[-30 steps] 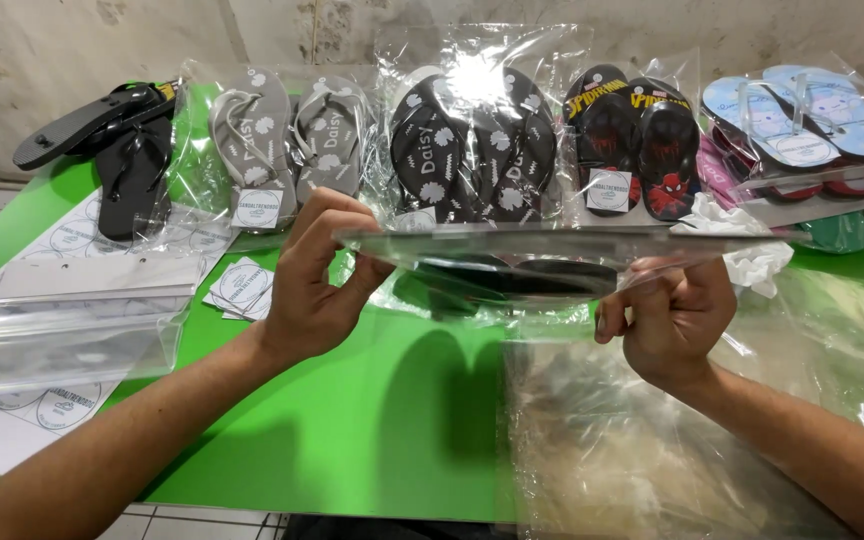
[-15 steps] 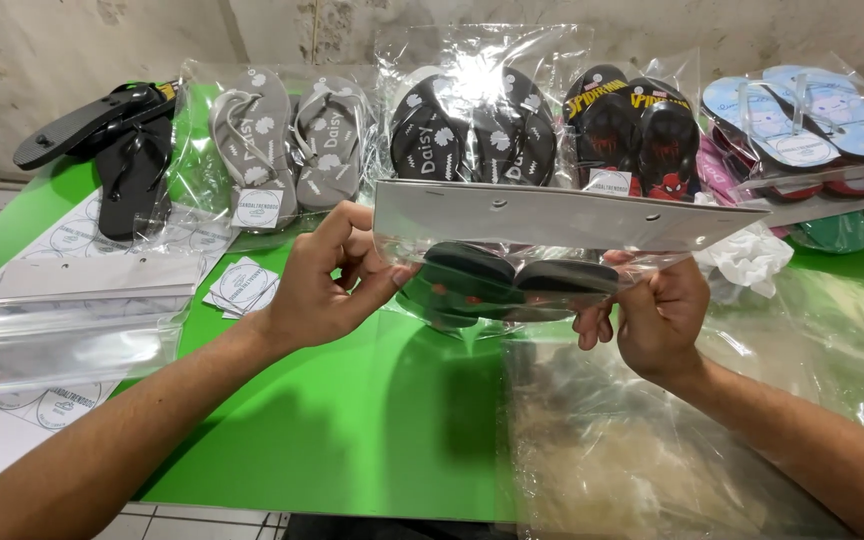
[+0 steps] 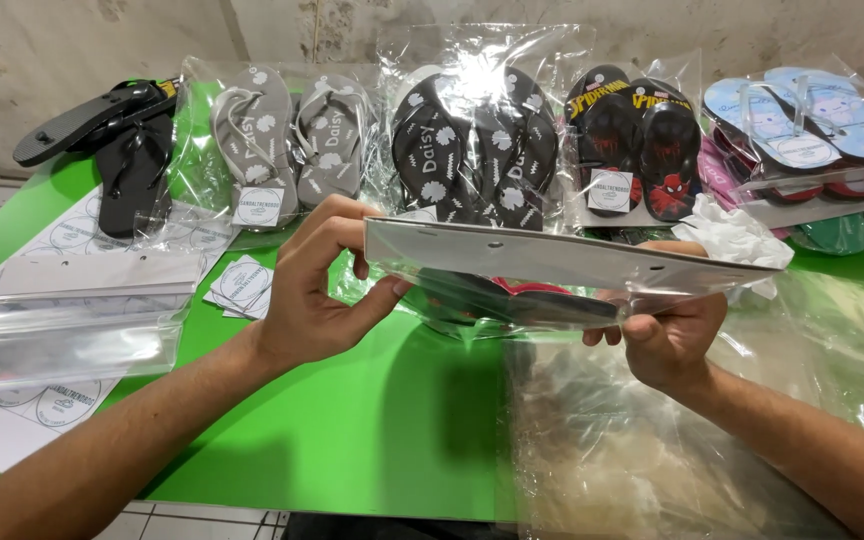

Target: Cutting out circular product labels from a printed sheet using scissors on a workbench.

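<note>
Hands: L [image 3: 317, 290] + R [image 3: 667, 335] clamped on bagged sandals [image 3: 512, 295] | over green table [image 3: 372, 430]

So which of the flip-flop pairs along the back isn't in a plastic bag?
The plain black pair at the far left end. It lies bare on the green table, while the grey, dark patterned, black-and-red and light blue pairs are all sealed in clear bags.

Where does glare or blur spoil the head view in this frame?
Head view: strong white glare on the clear bag over the black patterned flip-flops, washing out part of them; softer sheen on the empty plastic bags at the left. The left hand, right hand and the bagged pair they hold are sharp, no motion blur. Slight wide-angle bending at the edges.
</note>
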